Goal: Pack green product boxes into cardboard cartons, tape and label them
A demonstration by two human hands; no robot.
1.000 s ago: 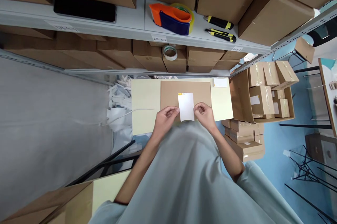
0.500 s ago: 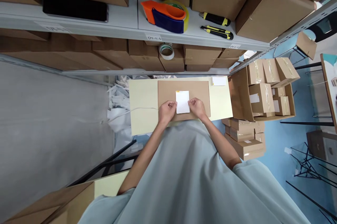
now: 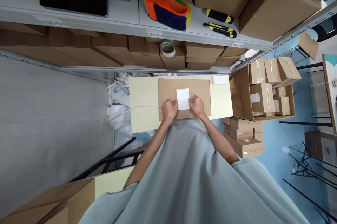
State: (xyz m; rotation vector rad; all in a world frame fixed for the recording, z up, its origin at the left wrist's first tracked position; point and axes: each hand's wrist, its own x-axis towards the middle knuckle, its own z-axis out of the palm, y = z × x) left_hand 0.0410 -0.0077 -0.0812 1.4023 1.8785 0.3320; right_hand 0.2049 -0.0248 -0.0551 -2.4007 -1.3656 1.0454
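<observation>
A white card [image 3: 183,99] with a small orange mark at its top left corner is over a brown cardboard sheet [image 3: 184,114]. My left hand [image 3: 170,108] pinches the card's left edge low down, fingers curled together. On the opposite edge, my right hand [image 3: 196,105] grips it the same way. The card's face is turned up towards me; whether it touches the cardboard I cannot tell. Beneath lies a pale yellow table [image 3: 143,92], with a thin white cable [image 3: 142,107] running to the cardboard near my left hand.
Across the table's far side stands a shelf [image 3: 122,13] with a phone [image 3: 73,0], a tape dispenser [image 3: 168,12], two box cutters [image 3: 220,29] and a tape roll [image 3: 167,48]. A white item [image 3: 219,80] lies at the table's back right. To the right is a large carton [image 3: 240,92] of boxes.
My hands have closed more tightly at the card's edges. The view has shifted slightly; the card stays over the cardboard.
</observation>
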